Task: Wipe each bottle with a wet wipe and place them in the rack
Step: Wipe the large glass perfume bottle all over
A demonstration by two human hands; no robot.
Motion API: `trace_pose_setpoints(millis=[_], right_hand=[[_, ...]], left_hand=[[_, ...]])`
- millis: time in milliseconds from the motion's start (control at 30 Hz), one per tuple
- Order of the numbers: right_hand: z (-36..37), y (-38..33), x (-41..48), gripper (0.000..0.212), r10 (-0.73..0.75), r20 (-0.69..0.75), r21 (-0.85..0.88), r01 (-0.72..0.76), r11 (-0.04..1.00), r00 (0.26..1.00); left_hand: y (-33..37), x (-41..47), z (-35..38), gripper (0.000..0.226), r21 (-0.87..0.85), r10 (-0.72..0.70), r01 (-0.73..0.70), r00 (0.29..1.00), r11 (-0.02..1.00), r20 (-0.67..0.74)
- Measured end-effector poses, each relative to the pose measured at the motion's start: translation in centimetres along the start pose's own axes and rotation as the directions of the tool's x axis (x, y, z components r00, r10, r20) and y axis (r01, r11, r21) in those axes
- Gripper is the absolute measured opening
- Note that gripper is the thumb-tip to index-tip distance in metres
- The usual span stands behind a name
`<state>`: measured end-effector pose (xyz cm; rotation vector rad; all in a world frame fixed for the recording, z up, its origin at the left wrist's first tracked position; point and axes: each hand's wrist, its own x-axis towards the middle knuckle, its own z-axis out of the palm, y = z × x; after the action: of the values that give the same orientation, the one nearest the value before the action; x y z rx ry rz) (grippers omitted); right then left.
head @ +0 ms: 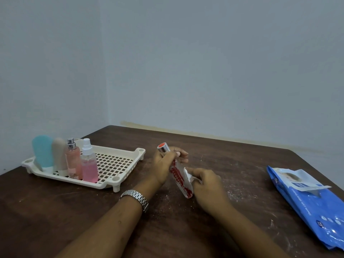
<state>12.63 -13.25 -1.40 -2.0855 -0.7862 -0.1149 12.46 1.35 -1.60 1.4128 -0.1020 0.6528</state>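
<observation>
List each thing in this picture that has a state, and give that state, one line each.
red-and-white bottle: capped, tilted, being wiped.
left hand: grips the bottle near its cap.
right hand: presses the wet wipe against the bottle.
four bottles: upright in the rack, at its left end.
wipes pack: flap peeled open.

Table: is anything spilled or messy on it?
No puddle, but whitish specks dot the table near its middle. The wipes pack lies with its flap peeled up.
</observation>
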Motion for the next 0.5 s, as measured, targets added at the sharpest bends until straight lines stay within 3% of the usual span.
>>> trace_pose_setpoints(millis=[167,300,400,500], right_hand=[[0.8,-0.9,-0.7,0.043,-0.218,-0.028,0.057,0.22,0.974,0.975],[0.7,0.1,-0.4,0.06,-0.337,0.017,-0.16,0.335,0.929,0.942],[0.6,0.3,-0.3,0.054,-0.394,-0.049,-0.249,0.371,0.895,0.918],[0.0,0.1,-0.1,0.043,-0.349,-0.159,-0.194,0.318,0.928,0.924]], left_hand=[[-0.2,0.2,-0.5,0.023,-0.001,-0.122,0.125,0.97,0.992,-0.21],[0.3,0.2,-0.1,0.025,-0.061,-0.291,0.286,0.905,0.956,-0.309],[1.2,0.0,0.0,0.029,-0.154,-0.441,0.413,0.841,0.897,-0.313],[2.0,-0.3,0.3,0.043,-0.13,-0.486,0.468,0.849,0.874,-0.207]])
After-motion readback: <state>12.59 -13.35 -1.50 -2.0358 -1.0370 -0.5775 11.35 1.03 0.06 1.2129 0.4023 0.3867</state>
